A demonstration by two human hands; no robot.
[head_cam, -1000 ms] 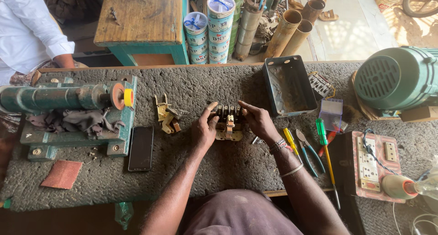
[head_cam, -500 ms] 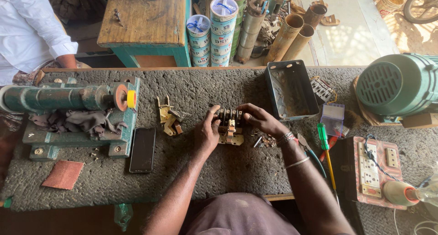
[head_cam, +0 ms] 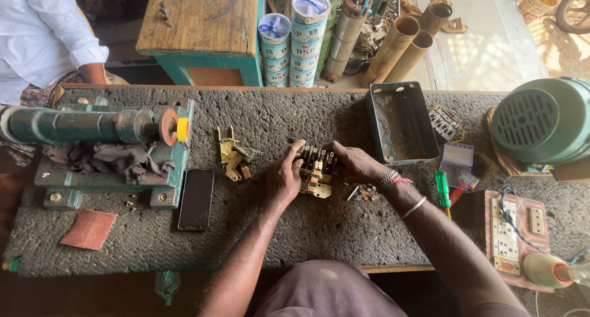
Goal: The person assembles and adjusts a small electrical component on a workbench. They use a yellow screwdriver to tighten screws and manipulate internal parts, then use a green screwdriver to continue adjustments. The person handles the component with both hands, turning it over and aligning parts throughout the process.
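Both hands grip a small electrical switch assembly (head_cam: 316, 169) with dark blocks and brass contacts, resting on the grey carpeted bench (head_cam: 295, 231). My left hand (head_cam: 284, 177) holds its left side, thumb up against the top. My right hand (head_cam: 356, 163) covers its right end, wrist wearing bangles and a thread. Loose brass contact parts (head_cam: 232, 160) lie just left of my left hand. Small metal bits (head_cam: 364, 193) sit under my right wrist.
A black metal box (head_cam: 401, 123) stands open to the right, a green motor (head_cam: 544, 123) beyond it. Screwdrivers (head_cam: 444, 191), a switchboard (head_cam: 511, 231), a phone (head_cam: 196, 199), a green bench machine (head_cam: 104, 138) and sandpaper (head_cam: 89, 229) surround me. A person in white (head_cam: 43, 40) sits at far left.
My hands stay on the switch assembly. My right forearm has shifted right and now covers more of the screwdrivers; the camera view has drifted slightly.
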